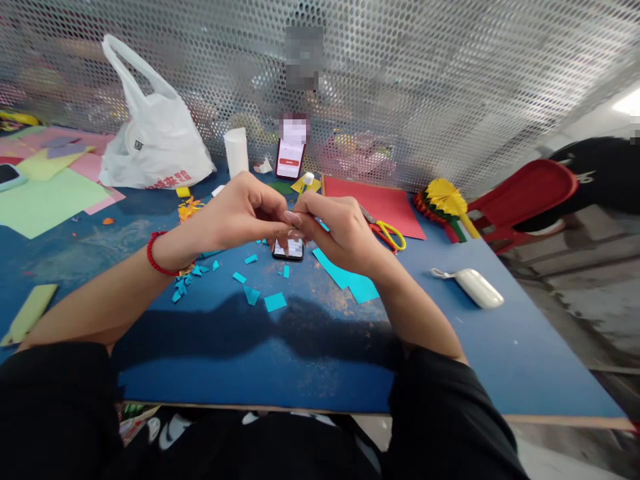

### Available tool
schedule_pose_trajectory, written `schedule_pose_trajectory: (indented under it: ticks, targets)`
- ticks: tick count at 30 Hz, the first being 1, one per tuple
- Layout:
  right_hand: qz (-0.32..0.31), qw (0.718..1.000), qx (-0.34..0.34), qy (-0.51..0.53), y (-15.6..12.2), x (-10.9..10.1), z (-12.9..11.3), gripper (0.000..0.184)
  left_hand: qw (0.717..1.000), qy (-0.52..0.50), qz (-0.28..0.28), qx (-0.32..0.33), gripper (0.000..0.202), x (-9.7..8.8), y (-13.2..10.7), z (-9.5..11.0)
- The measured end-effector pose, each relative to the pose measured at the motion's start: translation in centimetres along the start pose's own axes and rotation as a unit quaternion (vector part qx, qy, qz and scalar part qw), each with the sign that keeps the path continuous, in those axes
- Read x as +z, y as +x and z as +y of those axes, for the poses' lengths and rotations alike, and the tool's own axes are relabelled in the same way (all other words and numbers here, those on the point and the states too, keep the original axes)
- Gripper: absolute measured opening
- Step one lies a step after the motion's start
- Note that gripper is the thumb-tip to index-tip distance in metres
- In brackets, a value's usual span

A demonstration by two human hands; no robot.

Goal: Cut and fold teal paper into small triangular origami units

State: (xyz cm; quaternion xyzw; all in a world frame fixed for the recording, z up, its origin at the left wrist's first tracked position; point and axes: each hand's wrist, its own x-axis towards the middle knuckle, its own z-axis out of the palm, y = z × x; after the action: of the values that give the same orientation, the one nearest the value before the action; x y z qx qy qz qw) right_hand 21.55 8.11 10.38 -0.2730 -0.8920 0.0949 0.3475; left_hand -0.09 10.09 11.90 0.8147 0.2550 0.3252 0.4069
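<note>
My left hand (240,213), with a red cord bracelet (159,255) on its wrist, is raised over the middle of the table. Its fingertips press together against those of my right hand (345,230). Both hands are closed in a pinch; whatever sits between the fingers is too small or hidden to name. Just below them lies a phone (289,251) with its screen lit, partly covered by the fingers. Scraps of blue paper (275,302) are scattered nearby, and a larger blue paper piece (363,288) lies under my right wrist. Behind the hands shows a white-capped glue bottle (308,180).
Scissors (385,233) lie by red paper (380,203) at right, near a yellow paper flower (446,200) and a white power bank (479,288). A white plastic bag (157,143), coloured sheets (50,197) and a propped phone (292,147) stand along the back, before a perforated metal panel (425,80).
</note>
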Motion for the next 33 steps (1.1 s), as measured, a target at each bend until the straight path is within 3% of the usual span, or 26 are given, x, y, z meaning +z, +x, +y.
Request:
schedule_pose_trajectory:
  ticks: [2,4,5,6,7,9,11,13,15,17,22,28,33]
  targets:
    - [-0.024,0.998,0.049,-0.021,0.3,-0.6,0.9,0.044,0.999,0.049,0.01,0.001,0.025,0.0,0.0,0.0]
    - [-0.048,0.982,0.149,-0.106,0.5,-1.8,2.5,0.048,0.995,0.099,0.027,-0.002,0.026,0.0,-0.1,0.2]
    - [-0.065,0.958,0.217,-0.174,0.5,-2.6,3.6,0.047,0.993,0.114,0.036,-0.007,0.026,-0.2,-0.1,0.3]
    - [-0.089,0.915,0.294,-0.263,0.3,-3.6,4.9,0.045,0.991,0.126,0.049,-0.01,0.026,-0.3,-0.2,0.4]
    - [-0.116,0.85,0.376,-0.35,0.0,-4.6,6.2,0.044,0.986,0.15,0.074,-0.004,0.026,-0.6,-0.3,0.5]
    - [-0.127,0.783,0.458,-0.401,-1.1,-6.4,9.0,0.039,0.959,0.232,0.16,0.026,0.026,-1.4,-0.5,0.4]
    - [-0.162,0.735,0.516,-0.409,-2.6,-7.6,11.6,0.033,0.899,0.337,0.271,0.073,0.028,-2.5,-0.6,0.0]
    - [-0.22,0.695,0.566,-0.384,-4.1,-8.1,13.9,0.029,0.849,0.389,0.343,0.099,0.03,-3.6,-0.6,-0.5]
    - [-0.272,0.666,0.6,-0.351,-5.2,-8.1,15.6,0.033,0.851,0.356,0.372,0.105,0.026,-4.5,-0.5,-0.9]
    - [-0.308,0.645,0.62,-0.323,-6.0,-7.9,16.8,0.035,0.878,0.263,0.384,0.111,0.019,-5.0,-0.3,-1.1]
    - [-0.354,0.637,0.638,-0.248,-7.1,-8.4,18.2,0.034,0.911,0.053,0.382,0.146,0.014,-5.9,0.4,-1.4]
    - [-0.369,0.647,0.623,-0.238,-7.6,-8.1,18.3,0.033,0.913,-0.018,0.368,0.175,0.017,-6.8,0.8,-1.8]
    - [-0.336,0.696,0.577,-0.265,-6.1,-7.7,16.6,0.033,0.928,-0.096,0.343,0.112,0.018,-6.6,0.5,-1.0]
